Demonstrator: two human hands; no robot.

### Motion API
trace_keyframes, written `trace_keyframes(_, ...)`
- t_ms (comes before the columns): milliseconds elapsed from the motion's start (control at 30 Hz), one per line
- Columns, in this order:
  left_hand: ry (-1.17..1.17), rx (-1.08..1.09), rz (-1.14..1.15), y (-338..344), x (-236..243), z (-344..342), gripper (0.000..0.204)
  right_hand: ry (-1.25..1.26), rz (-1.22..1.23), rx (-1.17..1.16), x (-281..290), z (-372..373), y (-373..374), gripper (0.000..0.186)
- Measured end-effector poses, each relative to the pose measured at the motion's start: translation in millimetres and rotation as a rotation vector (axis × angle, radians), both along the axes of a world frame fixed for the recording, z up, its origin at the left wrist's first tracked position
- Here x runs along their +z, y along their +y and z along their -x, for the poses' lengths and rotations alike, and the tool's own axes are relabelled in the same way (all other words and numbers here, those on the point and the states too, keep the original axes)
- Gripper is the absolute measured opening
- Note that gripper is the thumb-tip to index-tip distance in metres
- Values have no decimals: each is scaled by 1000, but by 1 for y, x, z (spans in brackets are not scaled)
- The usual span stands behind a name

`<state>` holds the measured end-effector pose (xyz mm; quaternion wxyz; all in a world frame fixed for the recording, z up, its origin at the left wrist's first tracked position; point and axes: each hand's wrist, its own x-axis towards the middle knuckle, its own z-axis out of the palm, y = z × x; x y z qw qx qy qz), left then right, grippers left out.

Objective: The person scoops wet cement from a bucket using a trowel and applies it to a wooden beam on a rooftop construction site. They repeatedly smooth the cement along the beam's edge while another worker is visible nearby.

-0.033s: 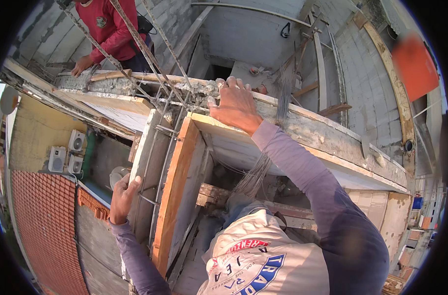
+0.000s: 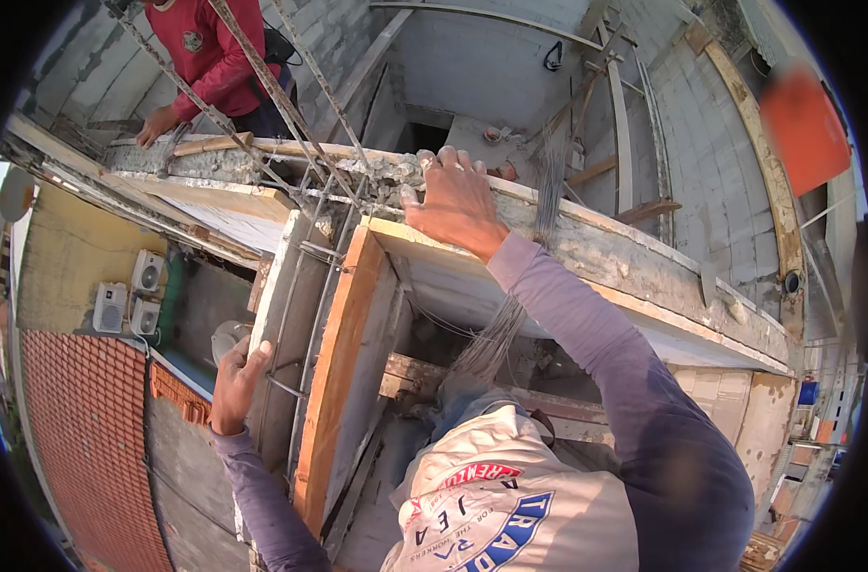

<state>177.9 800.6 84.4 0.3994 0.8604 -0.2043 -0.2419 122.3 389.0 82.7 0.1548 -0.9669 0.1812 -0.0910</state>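
Note:
My left hand (image 2: 239, 386) is closed round the outer edge of a long pale board (image 2: 276, 305), thumb on the near side and the other fingers partly hidden. Reaching across the wall, my right hand (image 2: 458, 208) grips the top of a rough concrete beam (image 2: 634, 253), its dusty fingertips bent over the far edge. A wooden form plank (image 2: 410, 233) lies under that wrist. Between the board and an orange-brown timber (image 2: 343, 353) runs a cage of steel reinforcing bars (image 2: 322, 319). Other rusty bars (image 2: 274, 91) rise from the corner just left of my right hand.
At the far left a person in a red shirt (image 2: 210, 57) rests a hand on the beam. A bundle of thin wire (image 2: 550, 186) hangs over the beam. Below on the left are a tiled roof (image 2: 86, 419) and air-conditioner units (image 2: 110, 308), a long drop down.

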Motion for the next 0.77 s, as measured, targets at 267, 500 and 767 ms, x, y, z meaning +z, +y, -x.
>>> trace_keyframes(267,71,29,-14,-12,6,-7,55,15,67,-22,-6,-6,-8,69)
trace_keyframes(500,51,95,17,-20,5,1,55,0,56,20,-9,-7,-15,71)
trace_keyframes(767,69,68,-28,-1,-11,-11,61,-98,62,52,-6,-26,17,73)
